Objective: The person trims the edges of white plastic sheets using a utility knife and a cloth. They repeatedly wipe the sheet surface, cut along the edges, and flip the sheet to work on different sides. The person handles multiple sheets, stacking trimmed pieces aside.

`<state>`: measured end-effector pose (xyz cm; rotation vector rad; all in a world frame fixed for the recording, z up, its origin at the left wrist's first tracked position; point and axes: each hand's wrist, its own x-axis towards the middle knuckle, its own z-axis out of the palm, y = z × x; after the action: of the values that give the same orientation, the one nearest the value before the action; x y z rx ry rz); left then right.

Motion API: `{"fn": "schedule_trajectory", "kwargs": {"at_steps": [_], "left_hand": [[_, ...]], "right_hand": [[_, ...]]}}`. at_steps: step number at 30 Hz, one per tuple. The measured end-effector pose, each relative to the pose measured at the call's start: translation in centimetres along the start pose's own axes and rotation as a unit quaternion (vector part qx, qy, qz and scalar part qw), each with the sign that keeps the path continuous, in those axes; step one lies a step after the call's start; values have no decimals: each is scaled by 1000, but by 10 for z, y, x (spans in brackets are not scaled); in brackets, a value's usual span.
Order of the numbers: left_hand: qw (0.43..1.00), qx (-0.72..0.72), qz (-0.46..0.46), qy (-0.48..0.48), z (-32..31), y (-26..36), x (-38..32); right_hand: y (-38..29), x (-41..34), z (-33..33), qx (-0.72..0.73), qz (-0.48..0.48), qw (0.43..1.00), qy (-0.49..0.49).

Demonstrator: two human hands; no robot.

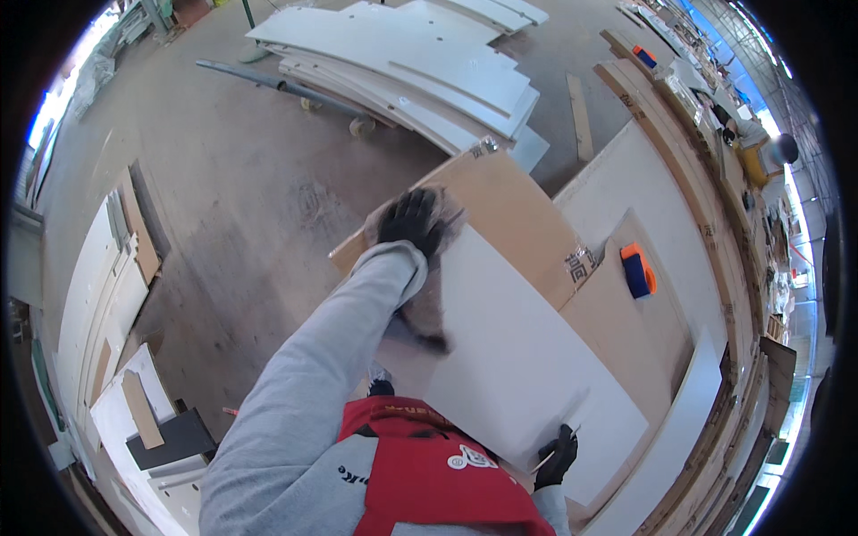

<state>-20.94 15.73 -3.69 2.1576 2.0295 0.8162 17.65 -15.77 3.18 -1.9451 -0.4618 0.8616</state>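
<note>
My left hand (412, 224), in a black glove, lies over a brownish, soft-looking cloth (432, 301) at the far left edge of a white panel (523, 342). Part of the cloth hangs down past the wrist, blurred; its exact kind is hard to tell. My right hand (558, 459), gloved in black too, is at the panel's near right part. Between its fingers is a slim pale tool (544, 462), perhaps a pen or a knife. Brown cardboard (509, 214) with printed writing lies under and beyond the panel.
An orange and dark blue tape roll (638, 271) lies on cardboard to the right. A narrow white board (670, 435) sits near the right edge. Stacked white panels (415, 60) stand on a wheeled cart ahead; more boards (100, 301) lean left. A person (764, 151) works at far right.
</note>
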Motion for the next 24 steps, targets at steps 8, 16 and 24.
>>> {"fn": "schedule_trajectory", "kwargs": {"at_steps": [8, 16, 24], "left_hand": [[876, -275, 310, -248, -69, 156, -122], [986, 84, 88, 115, -69, 20, -46], [944, -76, 215, -237, -55, 111, -146]], "right_hand": [[-5, 1, -7, -45, 4, 998, -38], [-3, 6, -11, 48, 70, 996, -38], [-69, 26, 104, 9, 4, 944, -330]]}}
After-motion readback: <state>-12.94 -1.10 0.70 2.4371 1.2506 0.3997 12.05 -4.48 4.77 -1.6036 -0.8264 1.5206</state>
